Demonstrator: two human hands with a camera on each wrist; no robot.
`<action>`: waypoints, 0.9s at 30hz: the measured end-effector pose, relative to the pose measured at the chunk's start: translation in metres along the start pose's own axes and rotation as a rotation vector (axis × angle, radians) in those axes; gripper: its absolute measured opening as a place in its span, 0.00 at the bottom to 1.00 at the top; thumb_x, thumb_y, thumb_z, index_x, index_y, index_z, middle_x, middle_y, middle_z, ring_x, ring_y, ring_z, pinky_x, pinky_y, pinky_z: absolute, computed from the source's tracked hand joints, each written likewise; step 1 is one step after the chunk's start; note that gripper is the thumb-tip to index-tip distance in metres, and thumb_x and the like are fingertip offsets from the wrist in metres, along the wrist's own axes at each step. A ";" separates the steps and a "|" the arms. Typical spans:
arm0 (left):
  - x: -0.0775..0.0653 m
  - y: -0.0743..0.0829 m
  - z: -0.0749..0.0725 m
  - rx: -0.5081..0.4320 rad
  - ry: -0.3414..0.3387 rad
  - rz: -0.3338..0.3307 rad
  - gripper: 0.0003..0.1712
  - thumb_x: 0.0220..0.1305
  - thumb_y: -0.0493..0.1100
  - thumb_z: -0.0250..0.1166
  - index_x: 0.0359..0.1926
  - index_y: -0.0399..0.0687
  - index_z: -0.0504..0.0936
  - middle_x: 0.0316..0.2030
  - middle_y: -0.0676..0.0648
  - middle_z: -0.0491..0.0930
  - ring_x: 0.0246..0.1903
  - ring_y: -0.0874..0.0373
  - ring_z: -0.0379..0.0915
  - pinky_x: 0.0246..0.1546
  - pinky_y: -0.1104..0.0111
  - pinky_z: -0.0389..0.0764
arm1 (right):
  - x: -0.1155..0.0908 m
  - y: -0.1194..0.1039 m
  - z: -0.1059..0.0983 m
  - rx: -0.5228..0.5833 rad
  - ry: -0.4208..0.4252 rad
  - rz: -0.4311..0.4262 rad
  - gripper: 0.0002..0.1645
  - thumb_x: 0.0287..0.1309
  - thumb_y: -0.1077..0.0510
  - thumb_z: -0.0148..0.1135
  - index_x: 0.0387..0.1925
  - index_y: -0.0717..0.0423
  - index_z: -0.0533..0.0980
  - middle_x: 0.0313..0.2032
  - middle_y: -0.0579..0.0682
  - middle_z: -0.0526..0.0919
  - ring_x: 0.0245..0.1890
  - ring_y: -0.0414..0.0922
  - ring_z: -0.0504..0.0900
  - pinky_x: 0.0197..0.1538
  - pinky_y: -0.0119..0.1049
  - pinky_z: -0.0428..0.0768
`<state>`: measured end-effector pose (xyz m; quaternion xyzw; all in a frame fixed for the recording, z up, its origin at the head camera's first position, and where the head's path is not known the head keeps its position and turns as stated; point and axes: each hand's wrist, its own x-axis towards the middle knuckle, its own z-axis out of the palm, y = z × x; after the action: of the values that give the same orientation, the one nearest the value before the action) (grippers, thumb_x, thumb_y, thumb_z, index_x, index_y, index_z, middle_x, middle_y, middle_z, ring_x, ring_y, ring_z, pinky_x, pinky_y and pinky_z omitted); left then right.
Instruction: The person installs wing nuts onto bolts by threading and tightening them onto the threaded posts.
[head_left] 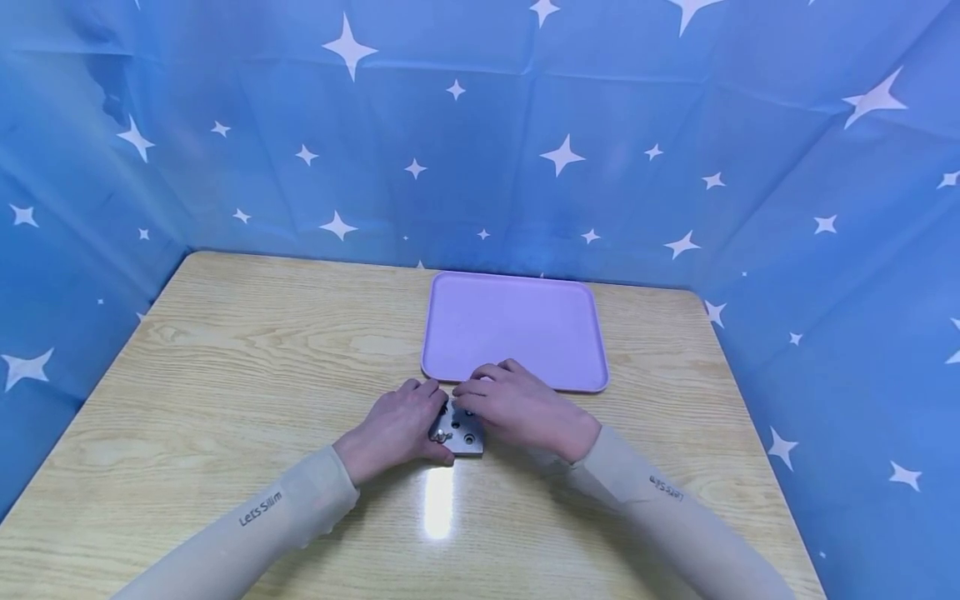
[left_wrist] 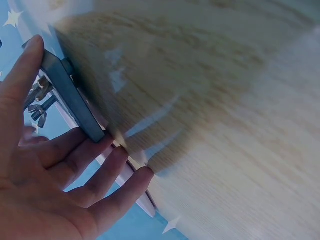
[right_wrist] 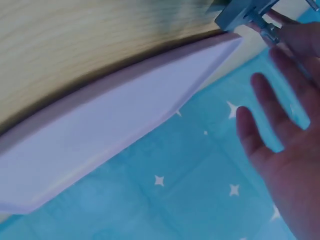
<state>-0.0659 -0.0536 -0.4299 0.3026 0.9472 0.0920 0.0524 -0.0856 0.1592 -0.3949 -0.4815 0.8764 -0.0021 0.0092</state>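
Note:
A thick grey metal plate [head_left: 468, 450] with round holes stands just off the wooden table. My left hand [head_left: 401, 423] grips its left side, the thumb on the near edge and the fingers at the far edge. Bolts with wing nuts [left_wrist: 38, 114] stick out of the plate's face. My right hand [head_left: 513, 408] arches over the plate's far right part. In the right wrist view, its upper fingers come close to a wing nut [right_wrist: 270, 33], while the lower fingers are spread apart. Its thumb and pinch point are hidden.
A purple tray [head_left: 517, 333] lies on the wooden table [head_left: 262, 358] just beyond both hands, near the back edge. Blue cloth [head_left: 480, 167] with white stars hangs behind and along the sides. Light glares off the tabletop in front of the plate.

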 end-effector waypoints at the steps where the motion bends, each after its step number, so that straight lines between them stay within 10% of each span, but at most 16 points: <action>1: 0.000 0.000 0.000 0.004 -0.002 -0.001 0.43 0.32 0.73 0.74 0.41 0.46 0.77 0.34 0.52 0.71 0.34 0.55 0.69 0.24 0.65 0.72 | -0.001 0.001 0.000 -0.018 0.006 -0.039 0.19 0.60 0.57 0.64 0.53 0.41 0.78 0.55 0.37 0.78 0.55 0.42 0.72 0.52 0.43 0.70; 17: 0.000 0.000 -0.001 0.011 -0.008 0.000 0.42 0.32 0.73 0.74 0.39 0.46 0.77 0.33 0.52 0.70 0.33 0.55 0.68 0.23 0.66 0.71 | 0.003 -0.001 0.007 -0.169 0.091 -0.059 0.03 0.60 0.56 0.61 0.36 0.44 0.80 0.38 0.38 0.81 0.41 0.42 0.74 0.45 0.40 0.71; 27: 0.000 0.001 0.000 0.002 -0.011 -0.011 0.43 0.31 0.72 0.75 0.40 0.46 0.77 0.34 0.52 0.71 0.35 0.55 0.69 0.24 0.65 0.72 | 0.013 -0.015 0.021 -0.089 0.198 0.128 0.08 0.61 0.55 0.61 0.28 0.53 0.77 0.23 0.45 0.77 0.22 0.42 0.71 0.26 0.35 0.70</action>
<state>-0.0659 -0.0529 -0.4300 0.2979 0.9486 0.0894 0.0577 -0.0798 0.1403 -0.4164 -0.4222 0.9011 -0.0100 -0.0987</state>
